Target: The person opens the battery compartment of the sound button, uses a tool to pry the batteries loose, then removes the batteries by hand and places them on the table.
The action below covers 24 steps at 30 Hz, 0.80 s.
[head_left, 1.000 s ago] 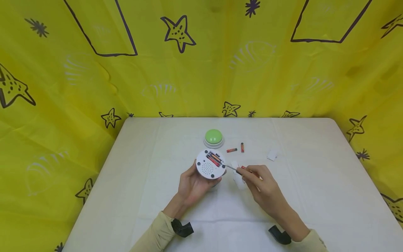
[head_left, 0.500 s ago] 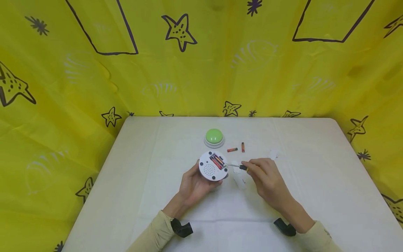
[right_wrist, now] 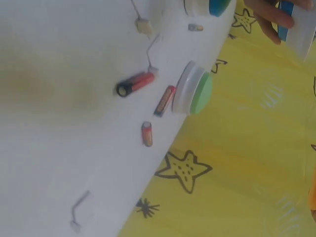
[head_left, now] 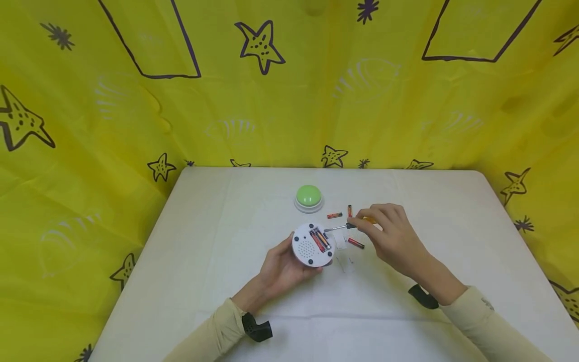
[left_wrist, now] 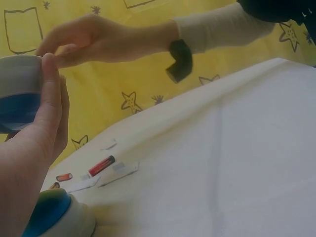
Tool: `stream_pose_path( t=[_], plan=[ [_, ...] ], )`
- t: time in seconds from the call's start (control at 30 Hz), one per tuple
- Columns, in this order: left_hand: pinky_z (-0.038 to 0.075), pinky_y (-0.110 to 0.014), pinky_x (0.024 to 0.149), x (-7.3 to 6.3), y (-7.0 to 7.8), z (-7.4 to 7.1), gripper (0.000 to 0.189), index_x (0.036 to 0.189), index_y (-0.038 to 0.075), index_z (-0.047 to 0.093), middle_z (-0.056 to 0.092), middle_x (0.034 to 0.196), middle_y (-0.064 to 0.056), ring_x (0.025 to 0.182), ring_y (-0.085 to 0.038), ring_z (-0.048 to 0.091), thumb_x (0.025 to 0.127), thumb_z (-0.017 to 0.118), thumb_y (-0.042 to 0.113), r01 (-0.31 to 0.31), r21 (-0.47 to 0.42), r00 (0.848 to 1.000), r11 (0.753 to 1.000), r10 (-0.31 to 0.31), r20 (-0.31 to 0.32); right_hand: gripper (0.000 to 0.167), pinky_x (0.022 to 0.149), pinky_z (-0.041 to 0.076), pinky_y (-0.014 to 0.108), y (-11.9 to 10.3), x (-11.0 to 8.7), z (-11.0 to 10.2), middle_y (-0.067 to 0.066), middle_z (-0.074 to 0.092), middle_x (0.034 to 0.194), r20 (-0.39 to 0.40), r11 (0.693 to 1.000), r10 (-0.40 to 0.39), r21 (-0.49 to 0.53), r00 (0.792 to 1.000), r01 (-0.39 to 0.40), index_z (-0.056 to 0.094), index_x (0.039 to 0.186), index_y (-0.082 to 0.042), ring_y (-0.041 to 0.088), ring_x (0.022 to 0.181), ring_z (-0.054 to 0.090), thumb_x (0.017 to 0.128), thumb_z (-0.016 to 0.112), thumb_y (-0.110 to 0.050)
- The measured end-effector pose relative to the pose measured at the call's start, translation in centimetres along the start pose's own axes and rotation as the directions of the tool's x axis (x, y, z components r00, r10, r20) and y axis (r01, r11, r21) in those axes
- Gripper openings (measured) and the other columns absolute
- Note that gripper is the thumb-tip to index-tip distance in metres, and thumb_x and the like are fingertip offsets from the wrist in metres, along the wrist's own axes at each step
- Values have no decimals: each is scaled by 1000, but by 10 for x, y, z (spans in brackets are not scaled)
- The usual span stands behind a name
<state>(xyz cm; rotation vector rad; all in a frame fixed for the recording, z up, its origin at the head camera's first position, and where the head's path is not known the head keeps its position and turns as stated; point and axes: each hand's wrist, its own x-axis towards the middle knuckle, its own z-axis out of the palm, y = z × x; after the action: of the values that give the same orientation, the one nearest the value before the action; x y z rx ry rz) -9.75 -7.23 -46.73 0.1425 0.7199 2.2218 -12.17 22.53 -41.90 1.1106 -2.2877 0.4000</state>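
Observation:
My left hand (head_left: 284, 271) grips a round white push-button unit (head_left: 305, 250), underside up. Its blue dome (left_wrist: 19, 111) faces down in the left wrist view. Batteries (head_left: 320, 241) lie side by side in the opened compartment. My right hand (head_left: 395, 239) pinches a thin screwdriver (head_left: 338, 228) with a dark collar and an orange handle. The screwdriver's tip is at the compartment's upper right; whether it touches is unclear. Loose batteries lie on the table beyond and beside the unit: one battery (head_left: 334, 215), a second partly behind my right fingers, and a third battery (head_left: 356, 243) nearer.
Behind the unit stands a green-domed button (head_left: 309, 197) on the white-covered table (head_left: 235, 211). Small white covers (head_left: 346, 263) lie right of the unit. Another blue-domed button (right_wrist: 217, 6) sits on the table. Yellow patterned cloth (head_left: 289, 110) hangs around the table.
My left hand has shifted the unit slightly right and nearer. My right hand has moved up and right with the screwdriver, whose tip went from the compartment's lower right to its upper right.

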Motion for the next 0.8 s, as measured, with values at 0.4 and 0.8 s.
stream_pose_path(
  t=[0.4,0.8],
  plan=[
    [53,-39,102,5,-5,3,59,169,28,7,11,174,-20,141,-50,38,113,21,42,92,65,996,994,-90,-26,67,95,46,54,12,20,-9,10,68,119,125,961,-216,-150,968,234,67,129,-14,34,112,58,69,87,8],
    [56,-36,97,4,-6,1,62,168,23,12,29,166,-19,127,-40,54,113,24,47,135,114,991,984,-132,-34,35,90,48,50,14,35,-15,10,66,113,68,846,-470,-251,880,471,66,127,-10,31,106,60,110,38,1]
  ],
)
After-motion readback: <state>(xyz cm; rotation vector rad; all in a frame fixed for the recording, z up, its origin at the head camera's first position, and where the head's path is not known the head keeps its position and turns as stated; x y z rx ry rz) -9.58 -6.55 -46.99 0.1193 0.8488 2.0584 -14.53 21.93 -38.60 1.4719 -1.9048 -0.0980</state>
